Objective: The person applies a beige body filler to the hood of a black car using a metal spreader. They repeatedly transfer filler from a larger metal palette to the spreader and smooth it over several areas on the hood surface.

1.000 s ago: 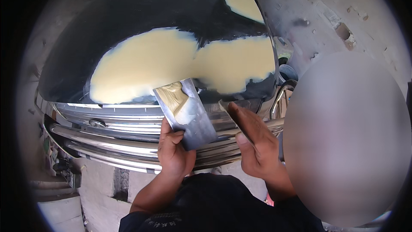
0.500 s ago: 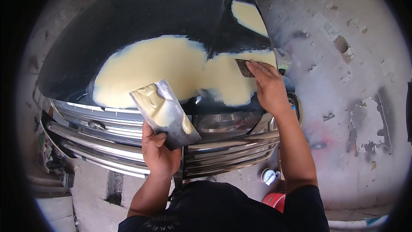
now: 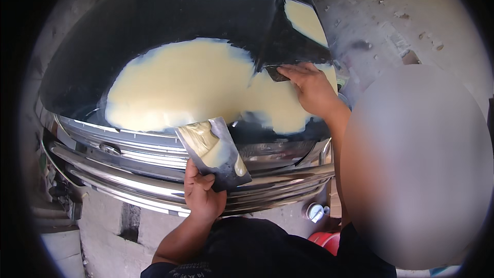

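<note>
My left hand (image 3: 203, 196) holds a flat metal mixing plate (image 3: 224, 173) by its lower edge. Soft yellowish body filler (image 3: 197, 138) lies on the plate, mostly toward its far end. With my right hand (image 3: 318, 91) I press a dark, thin filler spreader (image 3: 276, 73) against the car's black hood (image 3: 206, 7). The fingers lie along the spreader, at the upper edge of a broad cream filler patch (image 3: 177, 85) spread over the hood's front. A smaller filler patch (image 3: 307, 22) sits farther back on the right.
Below the hood are the chrome grille (image 3: 139, 145) and a shiny tubular bumper guard (image 3: 154, 188). A round tin (image 3: 314, 212) and a red bucket (image 3: 325, 242) stand near my body. Debris dots the concrete floor (image 3: 432, 10). A blurred oval covers much of the right side.
My right hand and the spreader have shifted left along the patch's upper edge. The left hand with the plate has moved slightly right and nearer. The view has shifted a little.
</note>
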`<state>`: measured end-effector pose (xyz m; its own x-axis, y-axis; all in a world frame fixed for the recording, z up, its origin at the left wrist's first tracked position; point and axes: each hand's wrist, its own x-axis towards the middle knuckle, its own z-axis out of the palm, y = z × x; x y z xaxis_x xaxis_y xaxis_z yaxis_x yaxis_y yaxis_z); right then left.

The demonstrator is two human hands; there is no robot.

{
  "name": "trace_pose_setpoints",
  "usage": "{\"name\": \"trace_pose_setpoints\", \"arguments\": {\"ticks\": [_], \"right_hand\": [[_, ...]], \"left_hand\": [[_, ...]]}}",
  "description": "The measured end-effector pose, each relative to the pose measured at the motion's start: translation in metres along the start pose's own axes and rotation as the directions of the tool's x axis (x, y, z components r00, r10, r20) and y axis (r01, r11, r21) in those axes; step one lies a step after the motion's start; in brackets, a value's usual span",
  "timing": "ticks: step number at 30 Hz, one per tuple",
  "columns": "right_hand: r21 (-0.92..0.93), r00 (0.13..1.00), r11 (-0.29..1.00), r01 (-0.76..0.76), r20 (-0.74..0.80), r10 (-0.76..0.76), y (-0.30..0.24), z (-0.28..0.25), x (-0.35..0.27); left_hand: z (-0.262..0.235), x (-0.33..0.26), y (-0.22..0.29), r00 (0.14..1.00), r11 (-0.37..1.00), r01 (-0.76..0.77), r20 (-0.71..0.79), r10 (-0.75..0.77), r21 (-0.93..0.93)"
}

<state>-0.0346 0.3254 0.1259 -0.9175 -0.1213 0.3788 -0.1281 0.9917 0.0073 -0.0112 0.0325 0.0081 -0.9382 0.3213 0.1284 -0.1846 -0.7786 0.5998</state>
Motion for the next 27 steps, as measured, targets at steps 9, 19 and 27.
{"name": "trace_pose_setpoints", "arguments": {"ticks": [9,19,27], "right_hand": [[-0.031,0.999,0.999,-0.035,0.030,0.036,-0.057,-0.009,-0.050],[-0.157,0.997,0.985,-0.072,-0.030,0.068,-0.098,0.005,-0.097],[-0.188,0.993,0.976,-0.108,-0.067,0.097,-0.117,0.016,-0.128]], "left_hand": [[0.004,0.002,0.003,1.000,1.000,0.011,0.028,-0.011,-0.006],[0.003,0.002,0.002,1.000,1.000,0.005,0.024,-0.005,0.018],[0.005,0.003,0.001,0.999,1.000,0.004,0.051,-0.004,0.001]]}}
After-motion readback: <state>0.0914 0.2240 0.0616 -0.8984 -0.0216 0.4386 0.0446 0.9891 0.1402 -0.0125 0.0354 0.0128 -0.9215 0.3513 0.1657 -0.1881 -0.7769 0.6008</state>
